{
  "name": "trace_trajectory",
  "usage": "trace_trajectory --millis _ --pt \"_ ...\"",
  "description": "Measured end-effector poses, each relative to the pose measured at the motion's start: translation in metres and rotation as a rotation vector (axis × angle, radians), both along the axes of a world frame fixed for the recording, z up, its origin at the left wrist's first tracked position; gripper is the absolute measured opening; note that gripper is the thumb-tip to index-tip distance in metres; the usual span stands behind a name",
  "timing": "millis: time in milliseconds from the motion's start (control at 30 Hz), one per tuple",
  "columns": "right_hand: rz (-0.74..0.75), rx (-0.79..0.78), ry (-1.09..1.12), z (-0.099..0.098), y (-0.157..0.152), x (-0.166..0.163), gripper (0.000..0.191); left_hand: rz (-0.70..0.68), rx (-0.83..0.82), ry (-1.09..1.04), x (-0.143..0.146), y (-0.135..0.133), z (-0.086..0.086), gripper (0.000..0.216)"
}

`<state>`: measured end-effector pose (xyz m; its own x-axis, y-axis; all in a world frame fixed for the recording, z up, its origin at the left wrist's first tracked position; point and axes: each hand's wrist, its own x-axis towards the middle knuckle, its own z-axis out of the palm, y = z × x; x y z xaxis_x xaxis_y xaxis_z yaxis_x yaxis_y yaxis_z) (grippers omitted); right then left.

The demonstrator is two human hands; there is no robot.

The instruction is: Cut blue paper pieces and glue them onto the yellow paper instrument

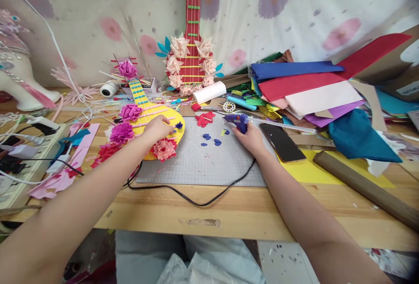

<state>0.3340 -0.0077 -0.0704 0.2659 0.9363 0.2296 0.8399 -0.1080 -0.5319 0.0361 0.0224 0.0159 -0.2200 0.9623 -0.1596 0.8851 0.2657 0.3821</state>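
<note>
A yellow paper guitar point(176, 116) with purple, pink and red paper flowers lies tilted at the left of the grey cutting mat point(196, 171). My left hand point(157, 128) is over its body, fingers bent and closed at the surface; whatever lies between them is hidden. Beside those fingertips is a small dark blue paper flower point(178, 125). My right hand point(249, 137) grips a blue hot glue gun point(238, 121), its nozzle pointing left. Several blue paper petals point(217, 142) and a red paper flower piece point(205, 119) lie between the hands.
A red paper guitar point(193, 57) stands against the curtain. At right are a phone point(282, 142), a brown roll point(363, 188) and stacked coloured paper point(304, 83). A black cord point(196, 204) loops along the table front. A power strip point(36, 157) sits left.
</note>
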Motion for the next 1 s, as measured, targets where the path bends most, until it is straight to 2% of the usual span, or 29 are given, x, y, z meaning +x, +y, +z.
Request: trace_trajectory --millis 233,700,1000 --pt "0.004 -0.034 -0.021 0.0 0.0 0.0 0.042 0.04 0.012 0.042 0.004 0.004 0.0 0.028" --pt "0.018 -0.009 0.017 0.0 -0.001 0.0 0.038 0.003 -0.011 0.057 0.013 0.009 0.002 0.018" --pt "0.011 -0.009 0.009 0.0 0.0 0.0 0.037 0.0 -0.021 0.061 0.016 0.011 0.002 0.019"
